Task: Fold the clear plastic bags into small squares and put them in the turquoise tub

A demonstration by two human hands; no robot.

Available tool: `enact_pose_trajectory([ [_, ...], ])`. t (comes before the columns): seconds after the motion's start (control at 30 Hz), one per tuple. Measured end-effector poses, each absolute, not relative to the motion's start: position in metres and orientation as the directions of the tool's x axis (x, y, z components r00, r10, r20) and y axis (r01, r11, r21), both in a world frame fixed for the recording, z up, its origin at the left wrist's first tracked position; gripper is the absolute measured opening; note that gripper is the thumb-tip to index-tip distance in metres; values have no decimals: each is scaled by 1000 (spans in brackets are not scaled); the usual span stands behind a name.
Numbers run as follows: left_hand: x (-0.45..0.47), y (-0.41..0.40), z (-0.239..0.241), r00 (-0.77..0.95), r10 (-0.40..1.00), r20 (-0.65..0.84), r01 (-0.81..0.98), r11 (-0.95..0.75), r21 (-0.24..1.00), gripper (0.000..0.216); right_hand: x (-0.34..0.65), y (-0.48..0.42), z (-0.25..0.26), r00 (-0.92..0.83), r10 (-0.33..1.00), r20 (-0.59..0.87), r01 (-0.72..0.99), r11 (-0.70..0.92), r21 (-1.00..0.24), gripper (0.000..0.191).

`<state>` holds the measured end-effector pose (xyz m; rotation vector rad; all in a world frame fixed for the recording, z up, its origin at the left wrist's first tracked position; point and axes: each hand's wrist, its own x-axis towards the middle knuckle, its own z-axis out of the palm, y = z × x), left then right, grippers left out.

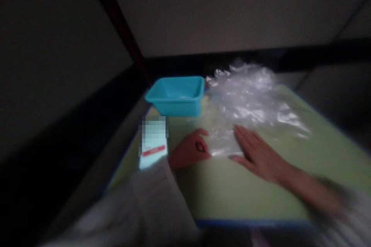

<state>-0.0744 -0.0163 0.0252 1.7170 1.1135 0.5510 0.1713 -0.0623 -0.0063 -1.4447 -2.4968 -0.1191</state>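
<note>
A small clear plastic bag (223,142) lies flat on the table between my two hands. On its left edge, my left hand (189,149) is closed with curled fingers, the thumb low at the bag's corner. My right hand (257,156) rests flat on the bag's right side, fingers stretched out and thumb apart. Behind it spreads a crumpled heap of clear plastic bags (249,96), shiny and loose. The picture is dim and blurred, so the exact hold of my left fingertips is hard to see.
A turquoise plastic basin (179,109) stands at the table's back left. Close to my left sleeve lies a lit phone-like screen (153,158), partly blurred out. The yellow-green table (246,197) has a blue edge, and a wall rises behind it.
</note>
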Motion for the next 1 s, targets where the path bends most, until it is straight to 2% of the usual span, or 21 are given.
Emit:
enact_pose_trajectory([
  [0.17, -74, -17, 24, 486, 859, -161, 407, -60, 911, 60, 173, -62, -9, -477, 842, 253, 865, 501, -38, 80],
  [0.63, -76, -16, 21, 512, 839, -182, 372, -26, 928, 61, 174, -62, -12, -489, 828, 276, 864, 503, 20, 85],
  [1.0, -74, -19, 27, 484, 853, -194, 448, -52, 893, 61, 173, -62, -11, -474, 839, 266, 872, 490, 8, 86],
])
